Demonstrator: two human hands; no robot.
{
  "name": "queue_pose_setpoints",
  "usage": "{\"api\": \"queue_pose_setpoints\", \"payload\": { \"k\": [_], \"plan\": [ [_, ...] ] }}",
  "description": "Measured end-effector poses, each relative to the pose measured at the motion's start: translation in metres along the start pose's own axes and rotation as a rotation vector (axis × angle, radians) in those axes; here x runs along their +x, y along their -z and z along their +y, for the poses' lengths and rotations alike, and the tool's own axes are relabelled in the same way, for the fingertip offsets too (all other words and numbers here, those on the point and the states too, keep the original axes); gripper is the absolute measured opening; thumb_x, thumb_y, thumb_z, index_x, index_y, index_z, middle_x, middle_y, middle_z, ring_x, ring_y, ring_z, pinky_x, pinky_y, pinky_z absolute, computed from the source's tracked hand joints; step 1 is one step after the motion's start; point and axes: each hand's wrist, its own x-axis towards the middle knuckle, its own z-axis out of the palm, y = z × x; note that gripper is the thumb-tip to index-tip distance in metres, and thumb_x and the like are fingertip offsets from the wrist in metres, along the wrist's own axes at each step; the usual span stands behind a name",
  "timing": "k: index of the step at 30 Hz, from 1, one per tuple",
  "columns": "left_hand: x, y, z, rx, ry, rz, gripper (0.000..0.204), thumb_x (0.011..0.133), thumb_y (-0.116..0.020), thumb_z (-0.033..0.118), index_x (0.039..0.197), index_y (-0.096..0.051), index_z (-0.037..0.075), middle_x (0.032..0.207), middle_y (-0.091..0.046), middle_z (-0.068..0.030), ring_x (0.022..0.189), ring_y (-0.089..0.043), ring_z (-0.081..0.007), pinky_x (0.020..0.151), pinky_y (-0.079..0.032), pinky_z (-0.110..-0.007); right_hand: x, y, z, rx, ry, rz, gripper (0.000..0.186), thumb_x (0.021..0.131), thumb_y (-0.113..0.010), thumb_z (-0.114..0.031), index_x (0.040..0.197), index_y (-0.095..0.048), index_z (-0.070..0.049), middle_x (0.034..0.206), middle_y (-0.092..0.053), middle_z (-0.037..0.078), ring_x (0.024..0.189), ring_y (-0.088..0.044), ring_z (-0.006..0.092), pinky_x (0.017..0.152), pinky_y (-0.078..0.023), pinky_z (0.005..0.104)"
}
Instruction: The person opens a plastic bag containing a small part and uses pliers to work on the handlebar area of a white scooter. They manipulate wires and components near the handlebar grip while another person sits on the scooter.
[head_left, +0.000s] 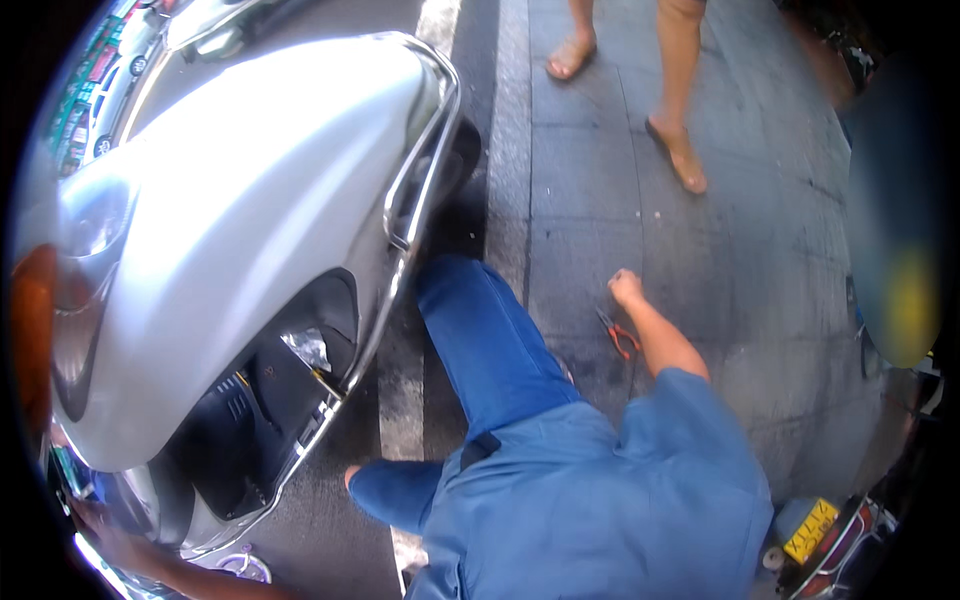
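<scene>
My right hand (627,288) is closed low over the grey paving, its fingers curled in. Whatever may be inside it is hidden. Just below that hand lie pliers (618,334) with red handles, apart from the fingers. At the lower left, my left hand (108,535) is at the end of a silver-grey scooter (270,150). It is dim and partly blurred, so its fingers do not show clearly. A chrome guard bar (405,265) runs along the scooter's side. Inside its dark opening (235,430) are a crumpled silvery piece (308,348) and some wiring.
My bent knee in blue jeans (490,340) is close to the scooter. A person's legs and sandalled feet (680,160) stand on the paving ahead. A pale kerb strip (507,150) borders the paving. A vehicle with a yellow plate (811,531) stands at the lower right.
</scene>
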Motion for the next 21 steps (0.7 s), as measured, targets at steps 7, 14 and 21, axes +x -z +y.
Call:
{"api": "queue_pose_setpoints", "payload": {
  "k": [7,14,21],
  "plan": [
    [-0.024,0.009,0.021,0.195,0.134,-0.011,0.044,0.106,-0.045,0.028,0.144,-0.054,0.008,0.144,-0.056,-0.0126,0.134,-0.052,-0.0292,0.118,-0.035,-0.041,-0.072,-0.044,0.119,-0.381,0.535,-0.031,0.030,0.087,-0.063,-0.028,0.107,-0.065,-0.006,0.104,-0.065,0.018,0.096,-0.062,0.0391,0.085,-0.049,0.0506],
    [0.021,0.012,0.128,-0.705,0.672,0.275,0.026,0.097,-0.068,0.025,0.112,-0.072,0.003,0.085,-0.069,-0.0074,0.081,-0.068,-0.0123,0.068,-0.049,-0.025,0.032,-0.109,0.157,-0.639,1.034,0.249,0.017,0.085,-0.066,-0.020,0.087,-0.068,-0.004,0.080,-0.064,0.013,0.077,-0.062,0.0356,0.073,-0.049,0.0495],
    [0.031,0.014,0.136,-0.739,0.545,0.340,0.017,0.095,-0.069,0.019,0.105,-0.074,0.005,0.087,-0.069,-0.0060,0.085,-0.065,-0.0126,0.068,-0.049,-0.026,-0.115,0.051,-0.090,0.911,0.236,-0.291,0.021,0.095,-0.059,-0.030,0.095,-0.055,-0.010,0.077,-0.057,0.005,0.057,-0.056,0.0155,0.046,-0.042,0.0285]
  ]
}}
